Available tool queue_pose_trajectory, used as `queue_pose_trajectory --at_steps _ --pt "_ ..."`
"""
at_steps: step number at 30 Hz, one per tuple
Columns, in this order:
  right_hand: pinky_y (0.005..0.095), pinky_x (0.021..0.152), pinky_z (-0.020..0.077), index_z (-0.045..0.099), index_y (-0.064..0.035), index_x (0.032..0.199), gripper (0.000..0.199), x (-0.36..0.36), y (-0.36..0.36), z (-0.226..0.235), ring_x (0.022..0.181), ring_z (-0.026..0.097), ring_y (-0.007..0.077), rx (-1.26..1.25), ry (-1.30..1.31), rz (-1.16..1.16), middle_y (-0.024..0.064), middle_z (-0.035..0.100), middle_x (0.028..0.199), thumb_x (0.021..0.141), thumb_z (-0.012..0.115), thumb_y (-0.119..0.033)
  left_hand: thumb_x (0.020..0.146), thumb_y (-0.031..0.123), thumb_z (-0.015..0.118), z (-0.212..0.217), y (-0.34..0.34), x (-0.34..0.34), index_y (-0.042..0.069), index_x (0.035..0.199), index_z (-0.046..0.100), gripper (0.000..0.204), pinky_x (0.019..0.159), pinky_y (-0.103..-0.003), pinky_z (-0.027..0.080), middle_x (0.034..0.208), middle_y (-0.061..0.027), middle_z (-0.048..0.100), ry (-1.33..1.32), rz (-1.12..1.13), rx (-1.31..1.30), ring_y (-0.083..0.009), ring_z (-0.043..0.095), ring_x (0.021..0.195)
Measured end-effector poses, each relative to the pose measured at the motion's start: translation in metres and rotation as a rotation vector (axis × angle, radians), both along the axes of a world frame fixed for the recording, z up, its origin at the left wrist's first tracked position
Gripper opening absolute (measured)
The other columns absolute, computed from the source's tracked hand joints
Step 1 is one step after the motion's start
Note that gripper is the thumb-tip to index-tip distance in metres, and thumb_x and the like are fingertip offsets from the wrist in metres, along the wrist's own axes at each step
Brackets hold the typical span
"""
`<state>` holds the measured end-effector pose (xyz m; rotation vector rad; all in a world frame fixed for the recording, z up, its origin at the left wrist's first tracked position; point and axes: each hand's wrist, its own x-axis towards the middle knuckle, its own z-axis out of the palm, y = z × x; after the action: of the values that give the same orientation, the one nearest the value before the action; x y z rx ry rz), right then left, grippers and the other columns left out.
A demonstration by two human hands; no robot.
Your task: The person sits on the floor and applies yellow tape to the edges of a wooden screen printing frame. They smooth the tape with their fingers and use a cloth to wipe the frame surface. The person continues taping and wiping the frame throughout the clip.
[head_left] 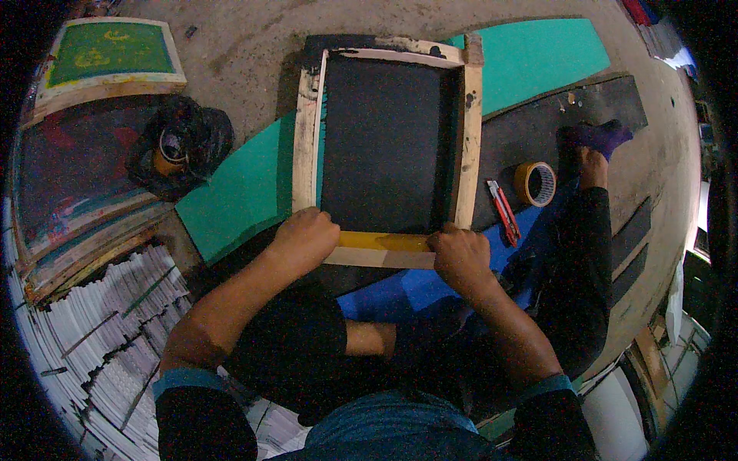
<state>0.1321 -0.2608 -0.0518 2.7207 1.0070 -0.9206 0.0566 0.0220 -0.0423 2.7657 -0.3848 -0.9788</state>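
A wooden screen-printing frame (472,146) with dark mesh (388,146) lies before me, its bars stained with black ink. Along the near inner edge stretches a strip of yellow tape (384,241). My left hand (306,237) is closed at the tape's left end, by the near left corner. At the other end my right hand (463,252) is closed too, fingers pressed down near the right corner. Both fingertips are partly hidden. Right of the frame lie a red utility knife (503,213) and a roll of tape (521,187).
Under the frame is a green sheet (242,184) on the floor. At left are a can in a black plastic bag (211,137), another frame with green mesh (108,52) and stacked white paper (115,323). A dark board (538,138) and my outstretched leg (588,253) are at right.
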Motion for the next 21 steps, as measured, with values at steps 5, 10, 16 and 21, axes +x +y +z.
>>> queue_pose_trajectory --at_steps 5,10,16,21 --pt "0.0429 0.069 0.0591 0.078 -0.0181 0.094 0.020 0.002 0.001 0.000 0.082 0.073 0.0313 -0.002 0.007 0.000 0.0110 0.070 0.091 0.080 0.065 -0.011 0.079 0.007 0.066 -0.004 -0.001 0.001 -0.001 0.084 0.075 0.013 0.078 -0.048 0.059 0.089 -0.0230 0.071 0.036 -0.001 -0.001 -0.0393 0.070 0.087" --pt "0.0445 0.069 0.0590 0.077 -0.0147 0.091 0.017 0.005 0.003 -0.001 0.083 0.073 0.0319 -0.014 0.041 -0.008 0.0134 0.071 0.092 0.081 0.064 -0.011 0.078 0.008 0.066 -0.010 -0.005 -0.001 0.000 0.083 0.076 0.013 0.077 -0.049 0.059 0.086 -0.0221 0.071 0.017 0.008 0.031 -0.0386 0.070 0.086" --pt "0.0452 0.070 0.0591 0.075 -0.0101 0.087 0.013 0.007 0.005 -0.004 0.084 0.073 0.0322 -0.004 0.063 -0.031 0.0151 0.071 0.092 0.080 0.064 -0.010 0.079 0.009 0.066 -0.009 -0.008 0.000 0.002 0.085 0.077 0.014 0.075 -0.045 0.061 0.084 -0.0173 0.073 -0.002 -0.028 0.081 -0.0332 0.072 0.087" --pt "0.0451 0.070 0.0594 0.073 -0.0102 0.090 0.013 0.003 0.006 -0.002 0.085 0.072 0.0328 0.032 0.018 0.005 0.0142 0.070 0.096 0.080 0.064 -0.010 0.080 0.010 0.066 -0.009 -0.007 -0.001 0.002 0.085 0.077 0.014 0.075 -0.044 0.061 0.084 -0.0172 0.073 -0.011 -0.038 0.082 -0.0328 0.072 0.087"
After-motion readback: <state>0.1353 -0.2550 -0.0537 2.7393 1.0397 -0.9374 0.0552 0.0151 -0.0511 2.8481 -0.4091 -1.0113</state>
